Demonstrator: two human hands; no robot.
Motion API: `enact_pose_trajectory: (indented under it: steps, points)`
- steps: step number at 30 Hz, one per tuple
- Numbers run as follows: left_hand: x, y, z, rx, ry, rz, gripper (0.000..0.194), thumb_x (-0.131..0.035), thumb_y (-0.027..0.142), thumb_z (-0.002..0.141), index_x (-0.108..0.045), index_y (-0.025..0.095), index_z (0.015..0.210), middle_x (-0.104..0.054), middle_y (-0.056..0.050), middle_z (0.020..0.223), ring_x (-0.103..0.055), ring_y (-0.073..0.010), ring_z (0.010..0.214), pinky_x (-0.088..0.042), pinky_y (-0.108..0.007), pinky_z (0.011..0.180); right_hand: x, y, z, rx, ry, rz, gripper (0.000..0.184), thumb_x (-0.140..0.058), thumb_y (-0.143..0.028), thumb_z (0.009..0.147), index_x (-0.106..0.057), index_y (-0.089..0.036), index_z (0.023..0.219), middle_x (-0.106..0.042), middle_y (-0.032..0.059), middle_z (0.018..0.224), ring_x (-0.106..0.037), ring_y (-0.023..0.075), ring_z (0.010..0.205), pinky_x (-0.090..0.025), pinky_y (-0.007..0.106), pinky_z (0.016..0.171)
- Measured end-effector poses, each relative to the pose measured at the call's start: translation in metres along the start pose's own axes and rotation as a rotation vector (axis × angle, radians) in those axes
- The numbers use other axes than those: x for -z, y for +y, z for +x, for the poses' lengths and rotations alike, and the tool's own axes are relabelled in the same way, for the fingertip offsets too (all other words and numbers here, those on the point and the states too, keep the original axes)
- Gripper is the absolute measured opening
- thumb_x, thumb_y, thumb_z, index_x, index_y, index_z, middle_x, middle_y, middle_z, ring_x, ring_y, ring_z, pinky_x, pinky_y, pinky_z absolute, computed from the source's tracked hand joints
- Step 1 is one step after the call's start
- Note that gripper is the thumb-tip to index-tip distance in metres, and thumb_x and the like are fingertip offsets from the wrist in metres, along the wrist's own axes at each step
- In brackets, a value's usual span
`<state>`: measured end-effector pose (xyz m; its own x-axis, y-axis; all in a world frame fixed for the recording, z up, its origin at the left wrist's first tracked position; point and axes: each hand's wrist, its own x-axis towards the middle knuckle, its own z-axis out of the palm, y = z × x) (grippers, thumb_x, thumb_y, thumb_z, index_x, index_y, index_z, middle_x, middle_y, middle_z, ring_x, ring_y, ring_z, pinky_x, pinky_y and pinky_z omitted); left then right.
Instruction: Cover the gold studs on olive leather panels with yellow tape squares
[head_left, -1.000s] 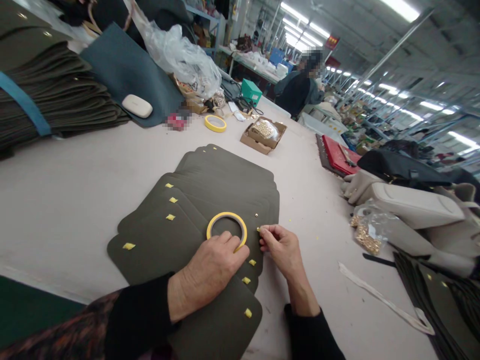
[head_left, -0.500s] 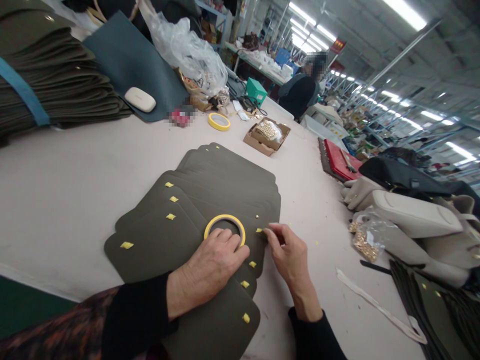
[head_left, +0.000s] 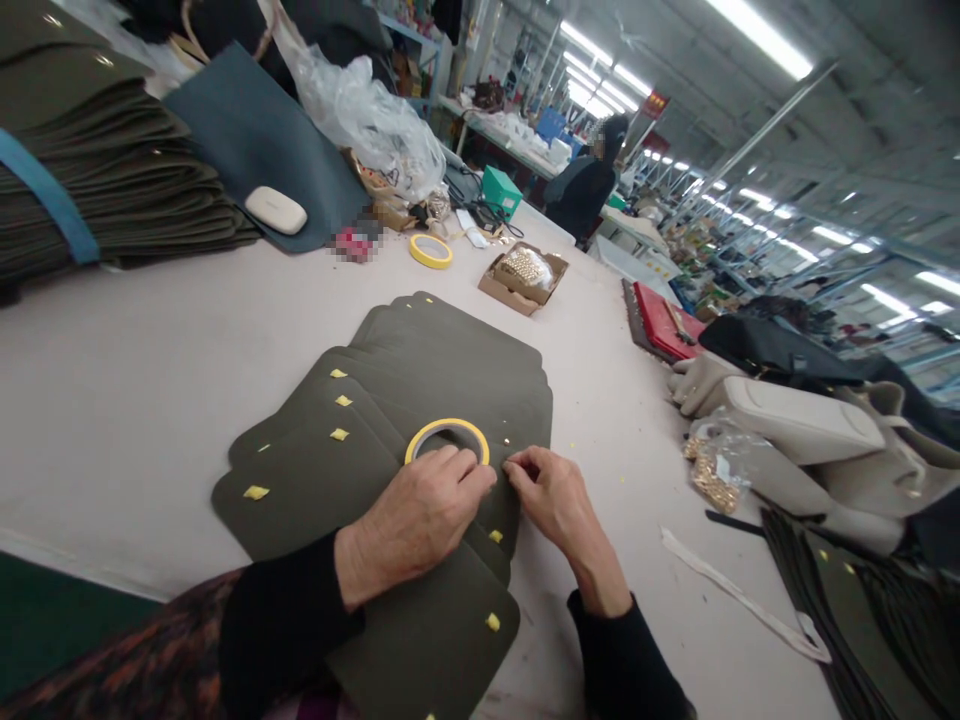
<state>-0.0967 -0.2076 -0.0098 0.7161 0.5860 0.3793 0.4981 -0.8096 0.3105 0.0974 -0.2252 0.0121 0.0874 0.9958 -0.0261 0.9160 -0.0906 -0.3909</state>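
A roll of yellow tape (head_left: pixel 415 443) stands over the fanned stack of dark olive panels (head_left: pixel 450 350). My left hand (head_left: pixel 420 515) is closed over its near side, the fingers curled and mostly hiding that part of the ring. Just right of it, my right hand (head_left: pixel 559 505) is closed in a pinch at the right edge of the panels; whatever lies between thumb and forefinger is hidden. Small yellow tape pieces (head_left: pixel 340 434) stick to the panels along both sides. A small metal stud (head_left: pixel 506 441) shows above my right fingertips.
Behind the panels lie another tape roll (head_left: pixel 430 251) and a cardboard box of gold-coloured parts (head_left: pixel 523 278). A strapped olive stack (head_left: pixel 112 160) stands at left. Beige bags (head_left: pixel 810 425), a bag of gold hardware (head_left: pixel 716 470) and a pale strip (head_left: pixel 739 590) are at right. A person (head_left: pixel 585 185) sits beyond.
My right hand has moved left and closer to my left hand. The yellow piece at its fingertips no longer shows. My left fingers have drawn back from inside the tape ring.
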Motion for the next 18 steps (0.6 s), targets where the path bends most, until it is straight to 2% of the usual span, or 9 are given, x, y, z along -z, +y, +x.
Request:
enact_pose_trajectory:
  steps: [3, 5, 8, 11, 13, 15, 18]
  points:
    - [0.003, -0.002, -0.002, 0.005, 0.063, -0.101, 0.019, -0.04, 0.012, 0.094, -0.057, 0.018, 0.098, -0.057, -0.004, 0.086, -0.054, -0.0194, 0.08, -0.047, -0.033, 0.073, 0.003, -0.004, -0.021, 0.02, -0.124, -0.001, 0.018, -0.057, -0.021, 0.083, -0.068, -0.021, 0.069, -0.069, 0.0014, 0.068, -0.061, 0.0169, 0.064, -0.041, 0.027, 0.059]
    - [0.003, -0.003, -0.002, 0.005, 0.118, -0.201, 0.021, -0.04, 0.012, 0.094, -0.057, 0.019, 0.104, -0.061, -0.003, 0.088, -0.058, -0.0173, 0.082, -0.05, -0.029, 0.074, 0.002, -0.004, -0.034, 0.022, -0.132, 0.066, 0.017, -0.058, -0.02, 0.083, -0.068, -0.021, 0.07, -0.068, 0.0012, 0.068, -0.061, 0.0168, 0.064, -0.042, 0.027, 0.059]
    - [0.001, -0.003, -0.003, -0.02, 0.186, -0.32, 0.024, -0.042, 0.015, 0.096, -0.054, 0.019, 0.116, -0.066, -0.003, 0.095, -0.063, -0.0149, 0.086, -0.053, -0.026, 0.079, -0.003, -0.005, -0.047, 0.048, 0.07, 0.284, 0.013, -0.057, -0.021, 0.086, -0.069, -0.02, 0.085, -0.071, 0.0026, 0.079, -0.063, 0.0161, 0.07, -0.047, 0.027, 0.065]
    - [0.0, -0.001, -0.004, -0.045, 0.219, -0.343, 0.038, -0.043, 0.018, 0.097, -0.041, 0.019, 0.135, -0.066, -0.005, 0.113, -0.064, -0.0149, 0.101, -0.052, -0.027, 0.09, -0.003, -0.01, -0.053, 0.18, 0.286, 0.44, 0.016, -0.056, -0.021, 0.089, -0.066, -0.019, 0.1, -0.071, 0.0045, 0.091, -0.064, 0.015, 0.077, -0.05, 0.026, 0.069]
    - [-0.001, 0.001, -0.006, -0.05, 0.22, -0.331, 0.043, -0.043, 0.019, 0.097, -0.035, 0.018, 0.139, -0.064, -0.007, 0.122, -0.062, -0.0153, 0.108, -0.051, -0.028, 0.095, -0.002, -0.016, -0.054, 0.307, 0.337, 0.413, 0.018, -0.056, -0.016, 0.088, -0.065, -0.019, 0.103, -0.07, 0.005, 0.093, -0.064, 0.015, 0.081, -0.051, 0.027, 0.073]
    - [-0.001, 0.003, -0.009, -0.049, 0.212, -0.32, 0.042, -0.043, 0.019, 0.097, -0.035, 0.016, 0.138, -0.063, -0.008, 0.123, -0.062, -0.0157, 0.109, -0.051, -0.027, 0.095, -0.001, -0.021, -0.055, 0.406, 0.343, 0.354, 0.018, -0.054, -0.012, 0.088, -0.064, -0.019, 0.101, -0.069, 0.0053, 0.093, -0.063, 0.0154, 0.083, -0.05, 0.028, 0.076]
    - [-0.001, 0.006, -0.013, -0.049, 0.189, -0.306, 0.039, -0.043, 0.019, 0.097, -0.037, 0.015, 0.135, -0.063, -0.008, 0.122, -0.062, -0.0161, 0.109, -0.051, -0.028, 0.094, -0.002, -0.025, -0.057, 0.471, 0.338, 0.298, 0.014, -0.053, -0.01, 0.088, -0.062, -0.019, 0.091, -0.068, 0.0044, 0.086, -0.062, 0.0152, 0.081, -0.05, 0.028, 0.075]
